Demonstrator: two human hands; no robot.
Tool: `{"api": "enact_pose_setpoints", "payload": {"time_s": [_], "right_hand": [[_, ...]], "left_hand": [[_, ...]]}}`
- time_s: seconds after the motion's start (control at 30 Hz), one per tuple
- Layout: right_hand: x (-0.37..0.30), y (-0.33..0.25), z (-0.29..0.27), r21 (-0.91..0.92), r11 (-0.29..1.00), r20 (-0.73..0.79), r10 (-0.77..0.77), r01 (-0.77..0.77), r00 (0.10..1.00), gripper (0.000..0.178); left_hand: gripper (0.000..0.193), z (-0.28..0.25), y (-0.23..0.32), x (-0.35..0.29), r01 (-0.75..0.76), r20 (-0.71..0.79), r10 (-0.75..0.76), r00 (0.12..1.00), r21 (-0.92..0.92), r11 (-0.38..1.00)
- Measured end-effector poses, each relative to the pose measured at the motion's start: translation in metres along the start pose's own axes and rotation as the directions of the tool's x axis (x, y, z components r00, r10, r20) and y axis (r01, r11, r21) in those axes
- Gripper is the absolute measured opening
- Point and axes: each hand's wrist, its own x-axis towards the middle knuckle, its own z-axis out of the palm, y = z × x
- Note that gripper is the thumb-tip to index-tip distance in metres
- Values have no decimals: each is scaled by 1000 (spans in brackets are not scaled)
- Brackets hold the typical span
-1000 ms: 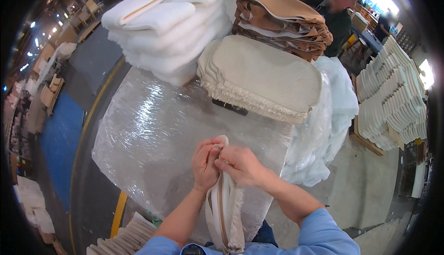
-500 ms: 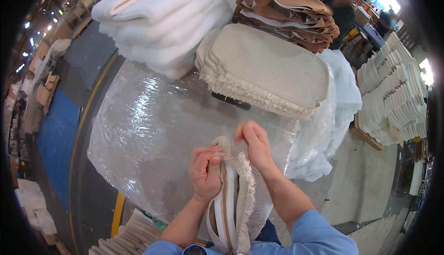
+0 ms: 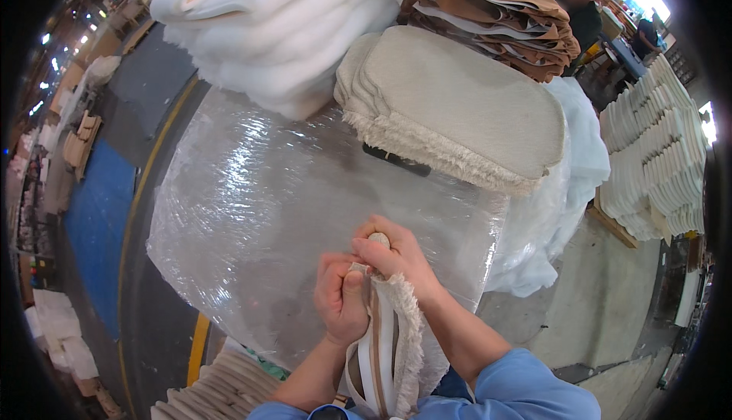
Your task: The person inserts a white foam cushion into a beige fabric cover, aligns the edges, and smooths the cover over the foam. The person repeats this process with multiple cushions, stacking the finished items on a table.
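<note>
Upright against my body stands a beige fringed fabric cover (image 3: pixel 409 321), its long side open. Inside it shows a layered insert (image 3: pixel 379 351), white padding with a brown strip along its middle. My left hand (image 3: pixel 342 298) is closed on the cover's edge near the top, a small flap of cloth sticking out by the thumb. Close beside it, my right hand (image 3: pixel 396 252) wraps round the cover's top end, whose rounded tip pokes out between the fingers. The fringe hangs below my right hand. Lower down, the cover runs out of sight against my shirt.
Ahead lies a plastic-wrapped surface (image 3: pixel 282 222). On it are stacked fringed covers (image 3: pixel 465 100), white wadding (image 3: pixel 267 46) and brown-and-white sheets (image 3: pixel 496 8); a dark object (image 3: pixel 396 159) shows under the covers. Pale padded pieces (image 3: pixel 648 153) stand right, more (image 3: pixel 217 386) lower left. A person (image 3: pixel 583 8) is beyond.
My right hand has come down and left from the air onto the cover's top end and closed on it. My left hand keeps its hold. The view has shifted slightly.
</note>
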Motion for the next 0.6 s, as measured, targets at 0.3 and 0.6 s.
{"api": "enact_pose_setpoints", "payload": {"time_s": [0.3, 0.6], "right_hand": [[34, 43, -15, 512, 848, 165, 63, -140, 984, 75], [26, 59, -10, 237, 971, 64, 24, -39, 998, 86]], "left_hand": [[23, -9, -3, 4, -28, -35, 26, 999, -62, 998], [23, -1, 7, -6, -55, -21, 53, 998, -122, 991]]}}
